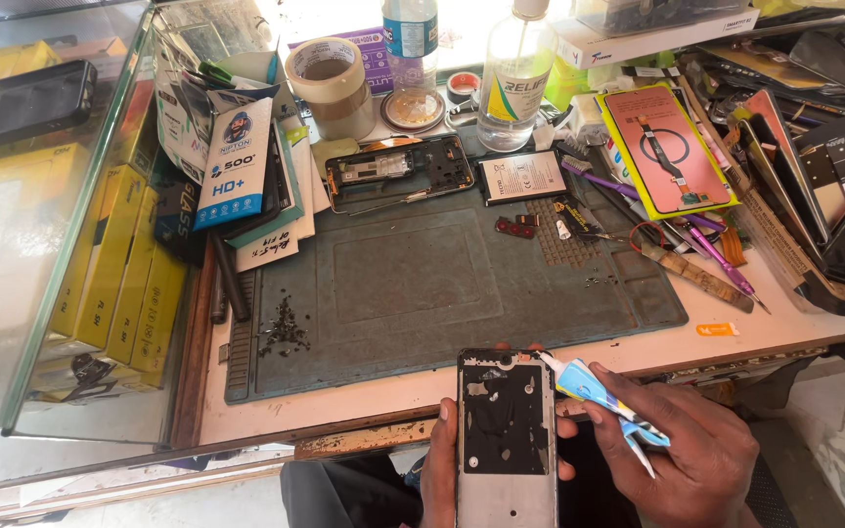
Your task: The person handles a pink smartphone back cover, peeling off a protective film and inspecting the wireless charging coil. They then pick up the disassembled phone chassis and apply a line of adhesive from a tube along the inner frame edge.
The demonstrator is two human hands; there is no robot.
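Two hands work at six o'clock, below the tabletop (364, 401) edge. The left hand (439, 469) is wrapped around a phone frame (507, 440), held upright in view. At its three o'clock, the right hand (691, 460) pinches a small glue tube (589, 386), nozzle touching the frame's top right corner. A grey mat (422, 284) lies at twelve o'clock.

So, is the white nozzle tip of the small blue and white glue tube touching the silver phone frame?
Touching. In the head view, the glue tube, held in the right hand, has its nozzle tip meeting the top right edge of the phone frame, with no visible gap.
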